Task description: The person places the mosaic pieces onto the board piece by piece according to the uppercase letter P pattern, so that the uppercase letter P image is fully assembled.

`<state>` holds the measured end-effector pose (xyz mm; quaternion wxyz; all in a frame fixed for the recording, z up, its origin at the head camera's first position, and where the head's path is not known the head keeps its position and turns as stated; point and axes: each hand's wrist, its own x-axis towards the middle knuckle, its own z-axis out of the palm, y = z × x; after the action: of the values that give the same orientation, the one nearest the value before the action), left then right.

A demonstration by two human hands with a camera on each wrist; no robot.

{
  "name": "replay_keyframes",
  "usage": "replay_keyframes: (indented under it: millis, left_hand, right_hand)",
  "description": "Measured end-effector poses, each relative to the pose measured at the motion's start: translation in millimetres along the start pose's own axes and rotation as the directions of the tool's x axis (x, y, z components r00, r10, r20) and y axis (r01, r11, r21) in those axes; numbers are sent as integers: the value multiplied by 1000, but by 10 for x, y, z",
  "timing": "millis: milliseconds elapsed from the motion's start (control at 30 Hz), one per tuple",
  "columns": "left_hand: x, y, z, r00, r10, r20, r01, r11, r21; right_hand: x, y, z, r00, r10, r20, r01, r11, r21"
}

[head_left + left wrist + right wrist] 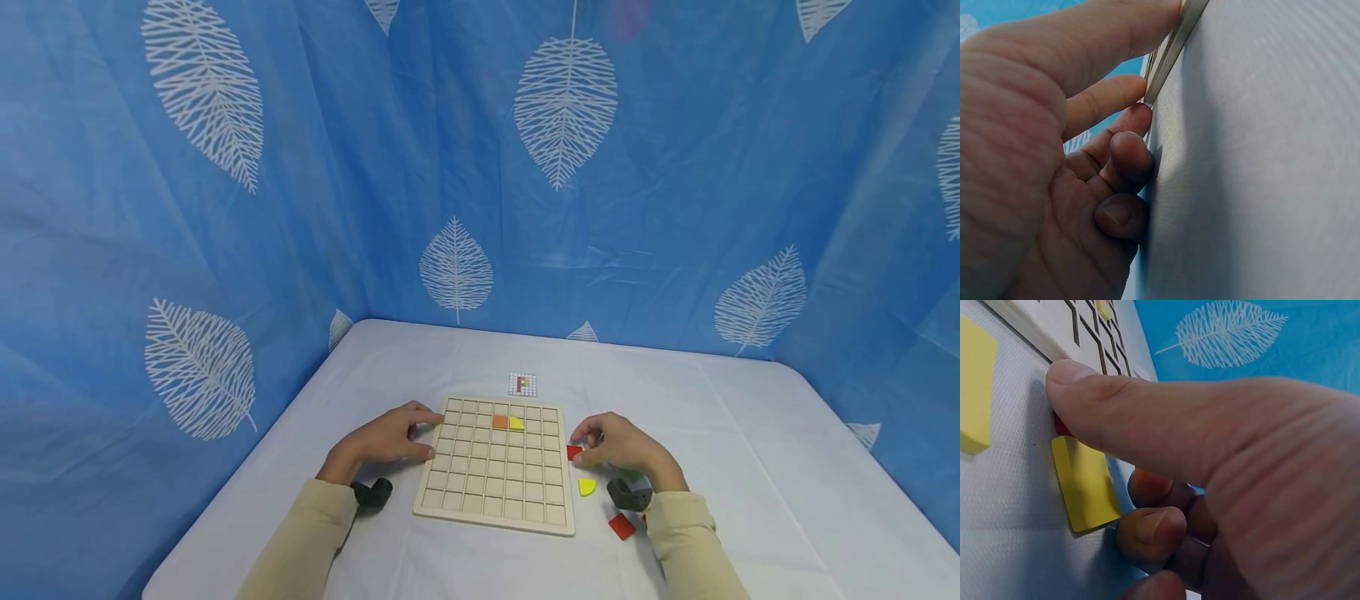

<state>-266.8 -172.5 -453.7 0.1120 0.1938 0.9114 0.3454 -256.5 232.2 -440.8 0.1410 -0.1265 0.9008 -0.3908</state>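
A wooden grid board (pixel 487 528) lies on the white table, with an orange square (pixel 500 422) and a yellow rounded piece (pixel 517 423) side by side in its upper cells. My left hand (pixel 390 435) touches the board's left edge with thumb and forefinger; the other fingers curl loosely beneath in the left wrist view. Beside the right edge, my right hand (pixel 618 442) hovers with thumb and forefinger apart at a red square (pixel 574 452). Its thumb covers most of that red piece in the right wrist view, where a yellow piece (pixel 1088 487) lies below the thumb.
A small pattern card (pixel 522 384) lies beyond the board. Right of the board are a yellow quarter-round piece (pixel 587 487), a red square (pixel 622 526) and a green piece (pixel 632 475) partly under the right wrist. Blue leaf-print cloth (pixel 637 250) hangs behind the table.
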Motion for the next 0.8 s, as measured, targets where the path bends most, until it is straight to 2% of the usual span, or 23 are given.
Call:
replay_keyframes:
  millis: [800]
  left_hand:
    - [5, 2, -11, 1000, 1, 7, -1, 1000, 1]
  right_hand:
    - [30, 18, 39, 1000, 14, -8, -14, 999, -40]
